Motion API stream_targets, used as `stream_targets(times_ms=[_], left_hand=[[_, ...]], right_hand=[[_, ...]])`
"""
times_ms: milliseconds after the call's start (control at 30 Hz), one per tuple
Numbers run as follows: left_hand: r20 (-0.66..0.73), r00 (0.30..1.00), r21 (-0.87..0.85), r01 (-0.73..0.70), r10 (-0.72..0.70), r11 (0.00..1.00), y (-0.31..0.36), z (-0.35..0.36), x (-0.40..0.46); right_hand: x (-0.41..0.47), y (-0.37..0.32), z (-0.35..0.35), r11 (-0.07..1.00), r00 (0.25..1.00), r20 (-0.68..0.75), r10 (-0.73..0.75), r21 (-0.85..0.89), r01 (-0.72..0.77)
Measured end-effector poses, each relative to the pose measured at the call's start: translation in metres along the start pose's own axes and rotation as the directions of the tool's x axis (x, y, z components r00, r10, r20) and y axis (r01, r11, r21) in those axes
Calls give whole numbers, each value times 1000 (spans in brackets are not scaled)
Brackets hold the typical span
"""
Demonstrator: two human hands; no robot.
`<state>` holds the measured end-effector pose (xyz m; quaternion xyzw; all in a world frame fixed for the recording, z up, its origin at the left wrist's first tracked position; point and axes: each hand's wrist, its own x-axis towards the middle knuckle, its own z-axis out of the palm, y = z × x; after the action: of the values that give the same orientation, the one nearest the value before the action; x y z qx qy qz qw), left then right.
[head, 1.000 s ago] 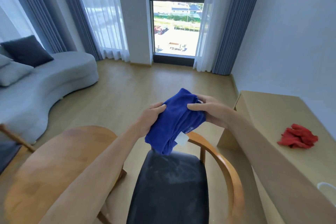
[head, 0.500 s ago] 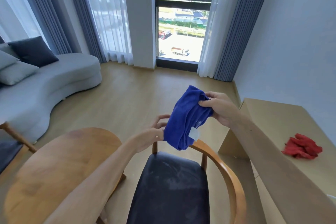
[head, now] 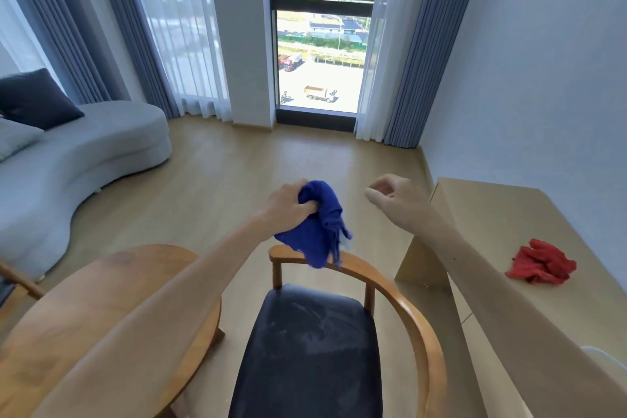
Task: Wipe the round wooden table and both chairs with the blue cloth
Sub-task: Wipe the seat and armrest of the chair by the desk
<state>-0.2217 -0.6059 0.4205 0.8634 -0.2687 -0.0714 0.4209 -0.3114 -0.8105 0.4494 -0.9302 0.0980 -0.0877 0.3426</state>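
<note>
My left hand (head: 291, 205) grips the bunched blue cloth (head: 320, 234), which hangs in the air above the curved wooden backrest of the near chair (head: 403, 302). That chair's black seat (head: 312, 346), streaked with pale dust, lies below me. My right hand (head: 395, 195) is off to the right of the cloth, holding nothing, fingers loosely curled. The round wooden table (head: 84, 309) sits at lower left, partly hidden by my left forearm. A piece of a second chair (head: 18, 280) shows at the far left edge.
A light wooden desk (head: 492, 214) runs along the right wall with a crumpled red cloth (head: 539, 265) on it. A grey sofa (head: 84, 159) with cushions stands at left. Bare wooden floor stretches toward the window and curtains.
The cloth passed from both hands to my left hand alone. My right hand let go of it and drew away to the right.
</note>
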Motion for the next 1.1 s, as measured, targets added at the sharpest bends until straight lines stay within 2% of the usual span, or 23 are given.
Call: stream_targets(times_ms=[67,133,300,400,533,667,800,867,933,1000,1100], left_hand=[[92,995,171,-56,40,984,8,0,6],[167,985,255,-84,42,963,14,0,10],[325,942,210,-152,77,966,17,-15,8],[408,913,196,-117,28,974,13,-35,4],[422,905,207,-152,52,966,15,-50,9],[399,910,269,-230,109,935,23,-53,15],[344,928,334,-265,145,905,31,-52,20],[329,932,345,-272,156,899,35,-51,22],[349,925,357,-281,153,891,37,-51,22],[389,909,424,-323,152,846,39,-50,21],[384,902,591,-405,199,698,41,-43,21]], right_hand=[[-3,-19,4,998,979,193,-69,11,69],[-4,-33,12,993,950,299,-88,-54,109],[0,-31,18,966,957,275,-91,-208,151],[3,-23,-1,958,948,297,-113,-221,184],[7,-23,-13,952,925,340,-168,-188,242],[11,-23,-9,965,935,332,-126,-178,193],[10,-24,-5,989,916,387,-108,-55,140],[8,-23,-3,981,906,392,-159,-36,188],[7,-21,-2,959,905,365,-217,-93,268],[7,-20,-3,938,907,336,-252,-145,314],[8,-22,-4,902,885,361,-292,-203,381]])
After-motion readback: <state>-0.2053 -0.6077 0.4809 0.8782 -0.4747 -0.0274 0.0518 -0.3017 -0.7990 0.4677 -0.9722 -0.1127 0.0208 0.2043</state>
